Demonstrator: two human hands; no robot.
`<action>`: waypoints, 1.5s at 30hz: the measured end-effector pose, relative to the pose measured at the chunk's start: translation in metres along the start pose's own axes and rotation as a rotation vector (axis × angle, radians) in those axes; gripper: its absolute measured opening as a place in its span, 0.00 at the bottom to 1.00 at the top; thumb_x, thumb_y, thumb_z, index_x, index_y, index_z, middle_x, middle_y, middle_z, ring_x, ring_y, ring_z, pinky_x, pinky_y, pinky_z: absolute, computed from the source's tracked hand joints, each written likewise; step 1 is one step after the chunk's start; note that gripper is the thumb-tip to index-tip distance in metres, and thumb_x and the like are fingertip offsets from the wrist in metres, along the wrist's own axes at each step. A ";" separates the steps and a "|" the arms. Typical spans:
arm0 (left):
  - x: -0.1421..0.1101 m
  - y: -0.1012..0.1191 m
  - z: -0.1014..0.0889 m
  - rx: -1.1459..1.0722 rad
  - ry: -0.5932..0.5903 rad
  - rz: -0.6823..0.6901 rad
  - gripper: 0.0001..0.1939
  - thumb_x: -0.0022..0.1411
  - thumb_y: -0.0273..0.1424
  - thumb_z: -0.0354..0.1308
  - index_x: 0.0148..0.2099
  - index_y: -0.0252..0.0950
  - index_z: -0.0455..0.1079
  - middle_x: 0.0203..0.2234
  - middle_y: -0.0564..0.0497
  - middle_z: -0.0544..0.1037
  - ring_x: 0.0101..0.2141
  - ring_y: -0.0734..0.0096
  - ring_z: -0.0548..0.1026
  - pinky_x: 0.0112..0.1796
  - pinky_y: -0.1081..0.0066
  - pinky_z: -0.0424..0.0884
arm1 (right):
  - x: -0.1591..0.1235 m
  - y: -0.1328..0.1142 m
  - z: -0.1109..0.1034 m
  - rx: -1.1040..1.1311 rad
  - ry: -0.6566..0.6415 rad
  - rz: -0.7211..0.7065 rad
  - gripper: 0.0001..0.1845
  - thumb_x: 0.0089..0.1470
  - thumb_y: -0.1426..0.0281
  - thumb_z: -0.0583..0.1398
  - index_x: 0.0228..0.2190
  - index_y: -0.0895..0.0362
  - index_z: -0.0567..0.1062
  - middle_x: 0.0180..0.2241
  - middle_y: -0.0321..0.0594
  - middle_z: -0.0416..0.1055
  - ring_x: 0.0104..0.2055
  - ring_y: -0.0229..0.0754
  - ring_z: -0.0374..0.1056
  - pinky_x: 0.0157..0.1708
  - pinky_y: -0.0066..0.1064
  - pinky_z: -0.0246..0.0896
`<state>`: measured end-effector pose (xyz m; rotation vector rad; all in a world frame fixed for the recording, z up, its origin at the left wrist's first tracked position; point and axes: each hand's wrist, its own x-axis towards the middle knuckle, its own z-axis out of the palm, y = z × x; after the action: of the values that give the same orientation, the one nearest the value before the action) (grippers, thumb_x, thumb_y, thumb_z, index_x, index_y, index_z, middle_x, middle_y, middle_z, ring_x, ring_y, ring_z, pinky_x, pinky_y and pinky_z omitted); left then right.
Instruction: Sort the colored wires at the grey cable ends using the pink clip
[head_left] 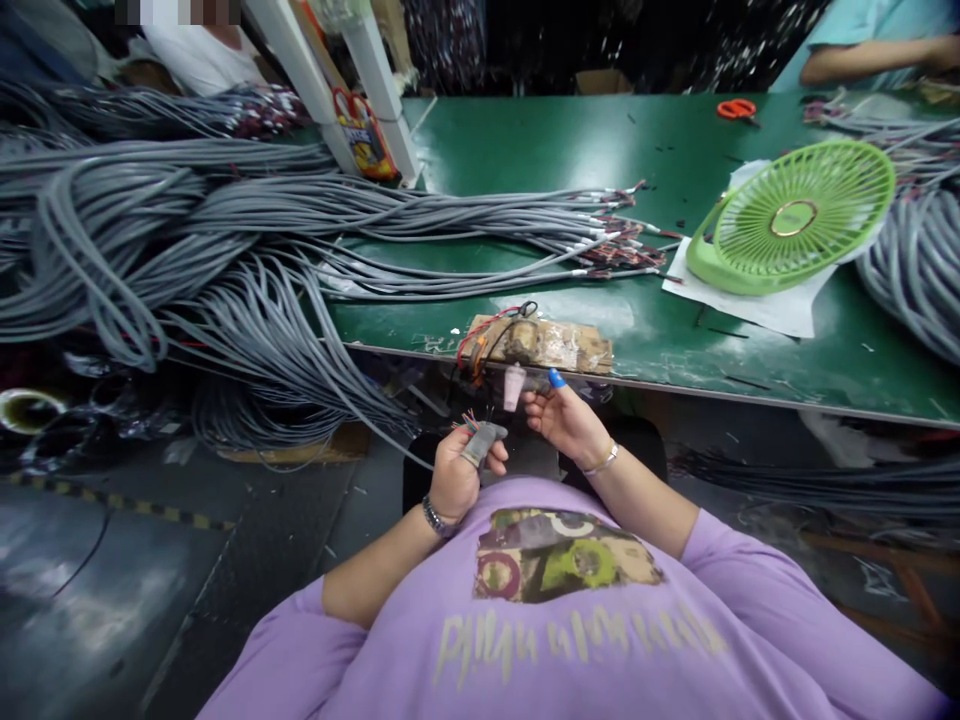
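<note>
My left hand [457, 478] is closed around the end of a grey cable [409, 452], just below the table's front edge. Thin coloured wires [468, 424] fan out above its fingers, and a grey covering wraps its thumb. To the right, my right hand [568, 428] has curled fingers and a blue cover [556, 378] on one fingertip. It is close to a small device with a pale pink tapered tip [514, 388], fixed at a wooden block [574, 345]. Whatever its fingers pinch is too small to tell. Red and black leads [480, 345] run to the device.
Bundles of grey cables [247, 220] cover the left of the green table [525, 140] and hang over its edge. A green fan [795, 215] stands on white paper at right. Orange-handled scissors [736, 109] lie farther back. Two other people are across the table.
</note>
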<state>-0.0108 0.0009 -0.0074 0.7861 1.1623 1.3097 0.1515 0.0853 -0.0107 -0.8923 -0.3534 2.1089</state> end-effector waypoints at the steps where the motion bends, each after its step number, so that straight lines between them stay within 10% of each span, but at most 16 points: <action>1: 0.000 -0.001 0.000 0.008 0.003 -0.001 0.15 0.56 0.41 0.62 0.34 0.32 0.72 0.20 0.53 0.76 0.16 0.79 0.70 0.19 0.77 0.66 | -0.001 -0.001 -0.001 -0.004 0.002 -0.003 0.20 0.54 0.51 0.60 0.29 0.57 0.72 0.27 0.36 0.70 0.23 0.31 0.61 0.22 0.23 0.57; 10: 0.009 -0.006 0.000 0.099 0.016 -0.030 0.15 0.57 0.42 0.61 0.32 0.32 0.71 0.20 0.52 0.76 0.18 0.77 0.72 0.23 0.75 0.68 | -0.007 -0.007 -0.004 -0.125 0.013 -0.120 0.18 0.48 0.54 0.63 0.29 0.57 0.73 0.26 0.36 0.69 0.24 0.33 0.59 0.23 0.27 0.54; 18: 0.025 -0.001 -0.006 0.282 -0.010 0.087 0.18 0.49 0.28 0.66 0.44 0.35 0.72 0.40 0.44 0.80 0.41 0.67 0.78 0.46 0.64 0.72 | -0.032 -0.030 -0.013 -0.591 0.002 -0.539 0.14 0.50 0.58 0.63 0.26 0.56 0.74 0.18 0.33 0.61 0.19 0.33 0.50 0.21 0.29 0.46; 24: 0.035 0.030 -0.025 0.499 -0.007 0.357 0.14 0.59 0.34 0.59 0.46 0.34 0.73 0.34 0.45 0.81 0.35 0.67 0.79 0.41 0.65 0.75 | -0.027 -0.106 -0.034 -1.141 0.266 -0.951 0.15 0.49 0.57 0.61 0.30 0.56 0.79 0.28 0.43 0.75 0.30 0.44 0.67 0.33 0.36 0.60; 31: 0.098 0.095 -0.033 0.914 -0.005 0.631 0.14 0.61 0.34 0.55 0.46 0.36 0.74 0.41 0.45 0.80 0.42 0.64 0.77 0.47 0.63 0.72 | -0.001 -0.139 -0.055 -1.250 0.327 -0.899 0.18 0.50 0.58 0.58 0.35 0.58 0.79 0.27 0.42 0.75 0.29 0.44 0.68 0.33 0.35 0.61; 38: 0.192 0.130 0.023 1.570 -0.259 0.756 0.18 0.59 0.34 0.52 0.51 0.35 0.69 0.52 0.43 0.73 0.52 0.57 0.69 0.55 0.62 0.62 | -0.005 -0.134 -0.043 -1.216 0.295 -0.956 0.13 0.50 0.62 0.58 0.30 0.56 0.80 0.27 0.39 0.76 0.29 0.43 0.66 0.32 0.34 0.58; 45: 0.238 0.118 0.094 1.953 -0.377 0.572 0.23 0.61 0.36 0.49 0.57 0.32 0.62 0.50 0.39 0.72 0.50 0.56 0.71 0.50 0.64 0.64 | -0.006 -0.136 -0.045 -1.148 0.317 -0.964 0.13 0.50 0.61 0.58 0.29 0.56 0.78 0.24 0.36 0.72 0.27 0.40 0.62 0.31 0.32 0.56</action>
<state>0.0140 0.2664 0.0844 2.7049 1.7248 -0.1071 0.2628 0.1651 0.0305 -1.2663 -1.5309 0.7363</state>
